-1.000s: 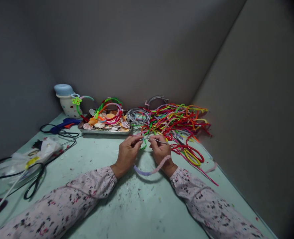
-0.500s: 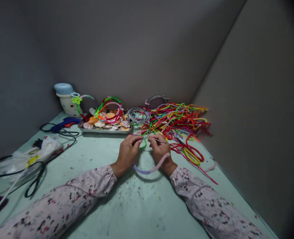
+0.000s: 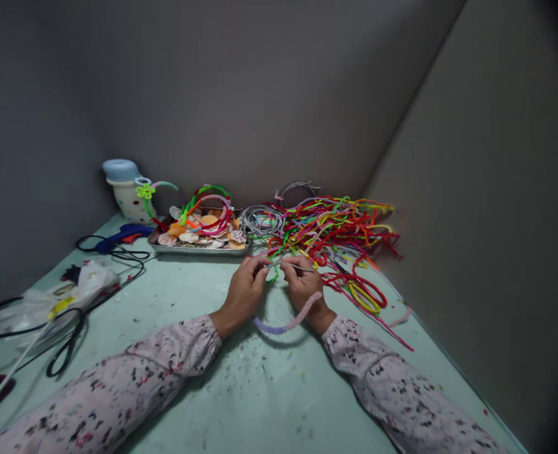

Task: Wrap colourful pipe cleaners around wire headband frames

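Observation:
My left hand (image 3: 245, 289) and my right hand (image 3: 303, 287) meet over the middle of the table, fingertips a small gap apart. Both pinch a thin grey wire (image 3: 302, 268), whose bare end sticks out past my right fingers. Below them curves a fuzzy pipe-cleaner-covered length (image 3: 275, 329), purple on the left and pink on the right; it looks like part of the same hoop, though my hands hide the join. A small bluish bit shows at my left fingertips. Just behind the hands lies a green pipe cleaner (image 3: 273, 275).
A metal tray (image 3: 198, 250) holds seashells and pipe-cleaner hoops. Coiled grey wire (image 3: 262, 221) and a heap of coloured pipe cleaners (image 3: 340, 221) lie beside it. Yellow-handled scissors (image 3: 364, 297) rest at right. Leftward are a bottle (image 3: 130, 195), a blue glue gun (image 3: 122, 236), cables and a plastic bag (image 3: 92, 277).
Both hands stay nearly in place, with only slight finger shifts. The bluish bit at my left fingertips now shows more clearly, and the wire end by my right hand has tilted slightly.

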### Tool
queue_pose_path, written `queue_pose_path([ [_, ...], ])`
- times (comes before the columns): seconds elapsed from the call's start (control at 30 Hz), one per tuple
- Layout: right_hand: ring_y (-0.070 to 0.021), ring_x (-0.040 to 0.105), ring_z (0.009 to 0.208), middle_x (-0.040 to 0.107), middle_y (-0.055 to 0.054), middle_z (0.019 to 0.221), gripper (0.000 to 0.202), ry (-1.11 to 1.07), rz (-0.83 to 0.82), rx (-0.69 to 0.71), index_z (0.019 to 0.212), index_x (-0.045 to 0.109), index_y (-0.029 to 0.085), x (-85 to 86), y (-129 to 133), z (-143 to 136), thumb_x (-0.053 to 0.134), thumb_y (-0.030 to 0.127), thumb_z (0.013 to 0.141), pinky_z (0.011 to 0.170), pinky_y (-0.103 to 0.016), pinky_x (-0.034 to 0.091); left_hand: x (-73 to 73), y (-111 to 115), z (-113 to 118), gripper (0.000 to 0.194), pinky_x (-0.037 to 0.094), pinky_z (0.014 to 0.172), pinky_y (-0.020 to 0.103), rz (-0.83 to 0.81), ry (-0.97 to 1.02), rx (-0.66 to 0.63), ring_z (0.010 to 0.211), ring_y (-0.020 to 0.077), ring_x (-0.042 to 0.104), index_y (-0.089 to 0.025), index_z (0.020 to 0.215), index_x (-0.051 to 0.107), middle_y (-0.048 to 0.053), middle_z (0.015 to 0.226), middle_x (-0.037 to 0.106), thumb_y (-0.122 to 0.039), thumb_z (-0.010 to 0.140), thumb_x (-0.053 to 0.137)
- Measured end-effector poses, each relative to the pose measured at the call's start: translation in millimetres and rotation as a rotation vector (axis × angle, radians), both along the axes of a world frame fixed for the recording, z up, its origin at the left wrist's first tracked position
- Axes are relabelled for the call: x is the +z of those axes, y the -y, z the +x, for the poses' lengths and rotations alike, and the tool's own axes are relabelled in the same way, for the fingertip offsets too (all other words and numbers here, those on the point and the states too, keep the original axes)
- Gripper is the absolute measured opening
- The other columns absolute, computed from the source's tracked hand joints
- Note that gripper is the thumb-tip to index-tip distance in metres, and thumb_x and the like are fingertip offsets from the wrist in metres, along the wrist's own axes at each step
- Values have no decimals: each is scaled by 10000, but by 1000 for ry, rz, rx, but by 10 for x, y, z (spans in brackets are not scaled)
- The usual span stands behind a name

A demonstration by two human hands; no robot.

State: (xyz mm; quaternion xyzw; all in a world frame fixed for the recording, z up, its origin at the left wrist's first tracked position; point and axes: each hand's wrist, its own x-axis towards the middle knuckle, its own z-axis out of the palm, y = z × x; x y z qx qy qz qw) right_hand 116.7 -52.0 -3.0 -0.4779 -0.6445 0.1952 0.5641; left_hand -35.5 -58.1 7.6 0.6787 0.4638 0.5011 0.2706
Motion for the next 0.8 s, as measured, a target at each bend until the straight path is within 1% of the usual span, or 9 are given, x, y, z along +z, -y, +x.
queue_pose_path([
  [0.23,-147,592,642,646,-7,732,198,12,11,3,853,629,196,1,4,-1,550,375,884,599,-259,458,7,-8,-8,191,440,852,306,5,-20,3,930,183,577,-163,970,655,59,949,617,-166,873,491],
  [0.57,-158,607,685,646,-12,748,186,38,10,12,860,621,201,-24,-10,0,549,372,885,611,-265,463,0,-29,-10,166,427,845,310,-3,-46,-18,921,188,559,-167,918,622,54,934,597,-173,877,462],
  [0.7,-160,605,686,642,-9,737,181,55,16,13,848,618,202,2,5,1,542,362,887,622,-269,461,-35,-32,-11,158,431,837,307,-57,6,-69,921,187,558,-169,944,609,52,950,602,-183,872,469],
  [0.8,-155,600,664,637,-6,723,194,56,6,5,850,620,197,17,16,4,538,368,891,625,-268,460,-66,-30,-7,178,442,815,300,-121,74,-99,905,184,571,-176,999,601,48,959,623,-228,882,477],
])
